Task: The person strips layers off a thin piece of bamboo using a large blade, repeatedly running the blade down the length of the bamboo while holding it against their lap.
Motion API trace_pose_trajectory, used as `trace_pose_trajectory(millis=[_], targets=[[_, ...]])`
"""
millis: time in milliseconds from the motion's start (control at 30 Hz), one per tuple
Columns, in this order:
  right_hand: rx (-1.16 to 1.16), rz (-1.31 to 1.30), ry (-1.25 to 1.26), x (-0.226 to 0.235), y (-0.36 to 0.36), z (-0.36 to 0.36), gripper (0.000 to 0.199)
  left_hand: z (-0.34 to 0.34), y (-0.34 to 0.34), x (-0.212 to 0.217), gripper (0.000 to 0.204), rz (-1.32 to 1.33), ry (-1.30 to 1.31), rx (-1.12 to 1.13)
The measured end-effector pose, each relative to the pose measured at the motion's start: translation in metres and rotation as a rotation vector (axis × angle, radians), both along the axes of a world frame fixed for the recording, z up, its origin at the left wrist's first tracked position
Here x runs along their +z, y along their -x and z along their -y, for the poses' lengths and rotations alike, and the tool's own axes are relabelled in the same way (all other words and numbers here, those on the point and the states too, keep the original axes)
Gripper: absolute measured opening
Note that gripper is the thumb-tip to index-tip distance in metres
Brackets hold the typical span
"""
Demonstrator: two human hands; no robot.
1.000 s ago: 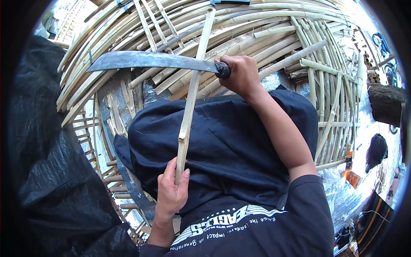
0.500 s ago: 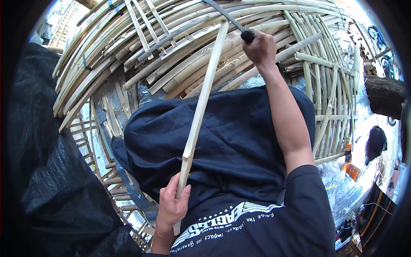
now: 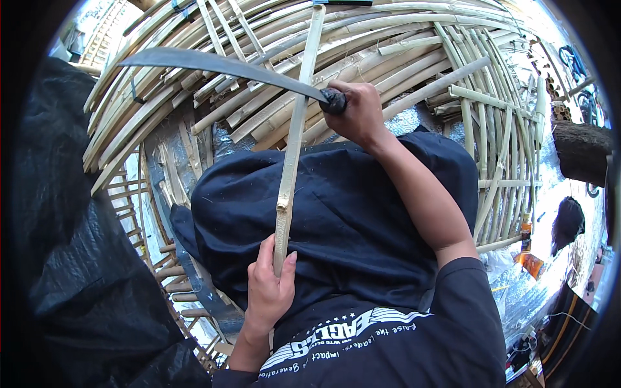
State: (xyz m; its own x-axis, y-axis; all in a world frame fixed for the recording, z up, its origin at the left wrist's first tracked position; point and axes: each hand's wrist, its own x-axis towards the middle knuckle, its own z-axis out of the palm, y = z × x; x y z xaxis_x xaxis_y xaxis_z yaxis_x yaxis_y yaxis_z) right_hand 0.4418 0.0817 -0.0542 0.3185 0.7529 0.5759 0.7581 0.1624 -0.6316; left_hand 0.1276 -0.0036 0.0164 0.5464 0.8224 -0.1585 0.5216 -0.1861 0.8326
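A long pale bamboo strip point(image 3: 292, 152) runs away from me over my lap, with a knobby node toward its near end. My left hand point(image 3: 270, 284) is closed around the near end, its thumb along the right side. My right hand point(image 3: 359, 111) grips the black handle of a machete point(image 3: 213, 63). The long curved blade points left and crosses over the strip close to the handle; whether it touches the strip I cannot tell. At the far end, the strip reaches a dark blue edge at the top of the view.
Many split bamboo lengths point(image 3: 362, 68) lie stacked beyond my knees. A bamboo lattice point(image 3: 495, 136) stands at the right, near a bottle of orange liquid point(image 3: 526, 234). Black sheeting point(image 3: 84, 258) hangs at the left beside a slatted bamboo frame point(image 3: 187, 297). Dark cloth point(image 3: 362, 213) covers my lap.
My right hand has come left and nearer, and the machete has swung from pointing away to lying crosswise over the strip. My left hand and the strip have shifted slightly away from me.
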Motion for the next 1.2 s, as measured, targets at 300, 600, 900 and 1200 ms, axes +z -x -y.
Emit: trace_pose_trajectory(millis=[300, 600, 900, 1200], targets=[[-0.150, 0.102, 0.004, -0.007, -0.013, -0.002, 0.016, 0.001, 0.002, 0.013, 0.031, -0.056, 0.137, -0.048], [-0.293, 0.210, 0.009, -0.019, -0.041, -0.012, 0.016, 0.005, 0.008, 0.019, 0.032, -0.088, 0.252, -0.048], [-0.364, -0.102, -0.059, -0.027, -0.063, -0.018, 0.010, 0.020, 0.012, 0.008, 0.033, -0.012, 0.263, -0.065], [-0.071, 0.043, 0.002, -0.004, -0.001, 0.000, 0.009, 0.000, 0.005, 0.009, 0.032, -0.093, -0.039, -0.018]])
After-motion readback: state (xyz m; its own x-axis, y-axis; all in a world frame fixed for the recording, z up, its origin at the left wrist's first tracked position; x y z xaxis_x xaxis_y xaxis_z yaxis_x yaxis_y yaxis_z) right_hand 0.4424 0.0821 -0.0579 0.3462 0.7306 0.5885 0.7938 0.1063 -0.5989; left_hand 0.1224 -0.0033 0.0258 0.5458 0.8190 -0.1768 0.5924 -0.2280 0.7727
